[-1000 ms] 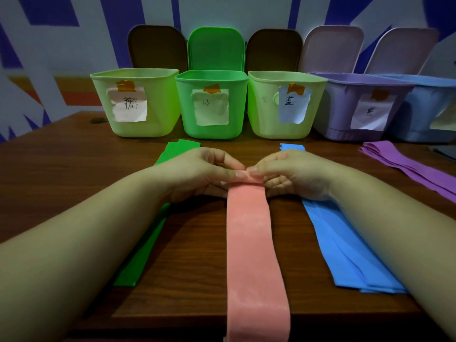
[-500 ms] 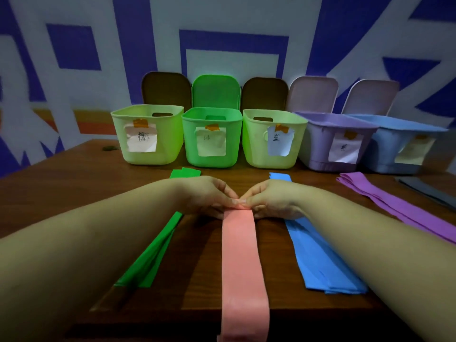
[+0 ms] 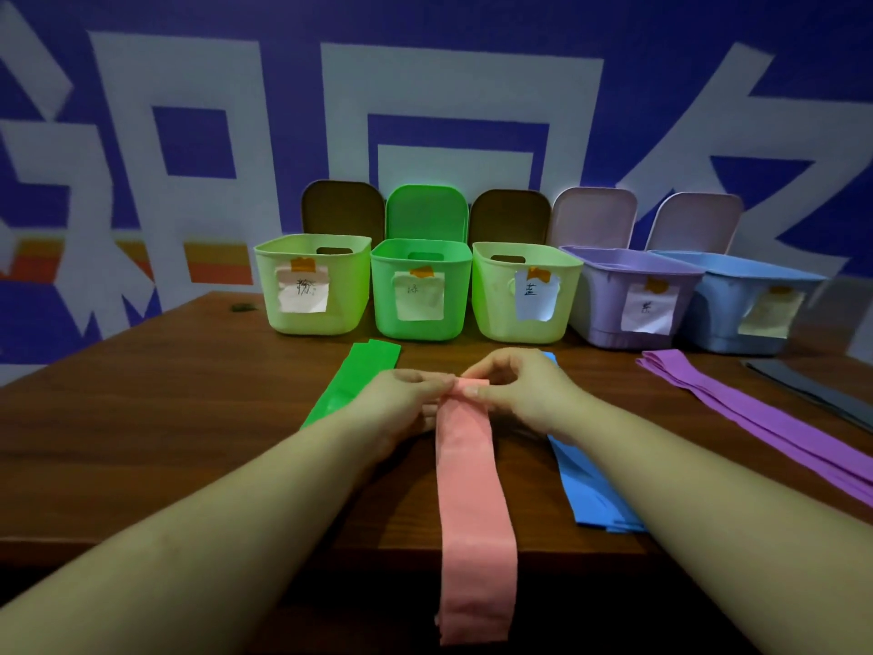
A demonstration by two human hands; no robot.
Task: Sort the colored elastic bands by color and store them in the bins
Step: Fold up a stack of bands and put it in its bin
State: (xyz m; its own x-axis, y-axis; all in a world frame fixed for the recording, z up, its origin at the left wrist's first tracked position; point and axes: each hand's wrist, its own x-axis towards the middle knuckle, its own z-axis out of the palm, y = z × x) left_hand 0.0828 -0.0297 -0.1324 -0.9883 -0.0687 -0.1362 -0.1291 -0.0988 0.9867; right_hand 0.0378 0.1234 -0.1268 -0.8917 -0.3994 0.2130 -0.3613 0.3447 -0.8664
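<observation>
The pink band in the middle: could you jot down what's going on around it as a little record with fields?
pink band: lies lengthwise on the table, its far end folded over, its near end hanging over the table edge
left hand: pinches the band's far end
right hand: pinches the same end
green band: flat, left of the pink one
blue band: flat, right of the pink one
purple band: further right
bins: five in a row behind, each with a paper label

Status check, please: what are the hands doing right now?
Left hand and right hand pinch pink band's far end, folding it. Bins open behind. Nothing in the way.
</observation>
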